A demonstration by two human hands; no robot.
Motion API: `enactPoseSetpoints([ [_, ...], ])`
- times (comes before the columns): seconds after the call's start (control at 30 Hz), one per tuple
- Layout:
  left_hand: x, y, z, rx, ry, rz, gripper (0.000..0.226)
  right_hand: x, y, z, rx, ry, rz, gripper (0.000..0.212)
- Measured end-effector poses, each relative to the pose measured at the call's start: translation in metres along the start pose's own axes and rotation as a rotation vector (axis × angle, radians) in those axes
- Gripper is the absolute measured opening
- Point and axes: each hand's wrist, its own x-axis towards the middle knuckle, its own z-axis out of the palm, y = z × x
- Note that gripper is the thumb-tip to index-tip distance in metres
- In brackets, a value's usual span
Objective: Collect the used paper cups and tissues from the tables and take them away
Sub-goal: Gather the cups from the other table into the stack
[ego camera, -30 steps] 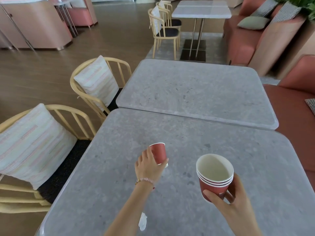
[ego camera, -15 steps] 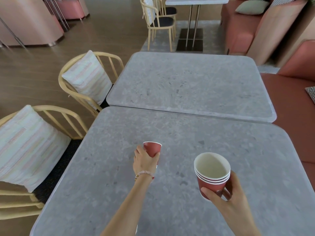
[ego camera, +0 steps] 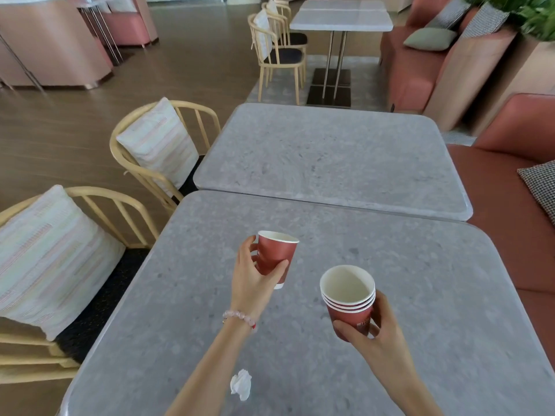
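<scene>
My left hand [ego camera: 253, 273] grips a single red paper cup [ego camera: 276, 256] and holds it upright above the near grey table [ego camera: 420, 295]. To its right, my right hand [ego camera: 371, 331] holds a stack of red paper cups [ego camera: 348, 298] from below, white insides facing up. A crumpled white tissue [ego camera: 241, 384] lies on the table near its front edge, beside my left forearm.
A second grey table [ego camera: 330, 157] abuts the far side. Two wooden chairs with striped cushions [ego camera: 159, 145] stand on the left, and a red bench sofa [ego camera: 504, 187] runs along the right. Another table with chairs [ego camera: 341, 13] stands farther back.
My left hand closed around the single cup on the table and lifted it upright off the surface. The stack in my right hand stayed about where it was.
</scene>
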Motion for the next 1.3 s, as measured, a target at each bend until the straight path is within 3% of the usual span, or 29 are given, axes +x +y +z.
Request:
enactPoseSetpoints([
  [0.2, -0.024, 0.035, -0.028, -0.155, -0.061, 0.092, 0.062, -0.013, 0.003, 0.019, -0.03, -0.051, -0.005, 0.063],
  [0.67, -0.058, 0.06, -0.064, -0.399, -0.174, 0.032, 0.068, -0.031, 0.001, 0.064, -0.109, -0.139, -0.049, 0.065],
  [1.3, -0.073, 0.029, -0.066, -0.169, -0.35, 0.114, 0.084, -0.043, -0.024, 0.074, 0.049, -0.166, -0.079, 0.062],
])
